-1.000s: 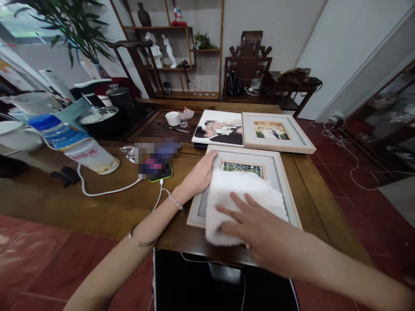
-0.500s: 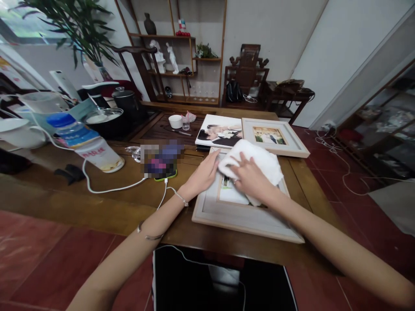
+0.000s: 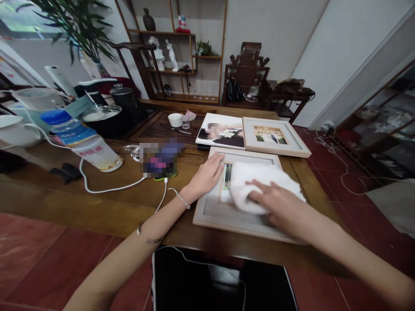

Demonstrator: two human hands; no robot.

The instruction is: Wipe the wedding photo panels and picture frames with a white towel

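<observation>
Wooden bench [image 3: 129,203] in a sitting room, with red floor tiles [image 3: 48,255] below it and open shelves [image 3: 181,56] of ornaments on the far wall.

At the far left of the bench is a bottle [image 3: 81,138] with a blue and white label. A white cable [image 3: 106,189] runs past it to a phone [image 3: 160,157] in a green case, lying flat.

Right of the phone, the left hand [image 3: 207,175] rests open and flat on the left rail of a frame [image 3: 220,211], fingers together and gripping nothing. The frame lies face up near the front edge of the bench. It has pale wood, a wide grey mat and a small photo under glass.

A folded white cloth [image 3: 259,185] lies on the glass and hides most of the photo. The right hand [image 3: 279,205] presses down on the cloth with its fingers spread wide, palm flat, not closed around it.

Behind the frame, a print [image 3: 222,129] and a second frame [image 3: 274,136] lie flat side by side.

The frame looks stiff and fairly light, but its glass is likely slick and breakable. It is best held by the wooden rails on two opposite sides, never by the pane. The cloth looks soft, limp and very light, so it can be pinched or bunched anywhere.
</observation>
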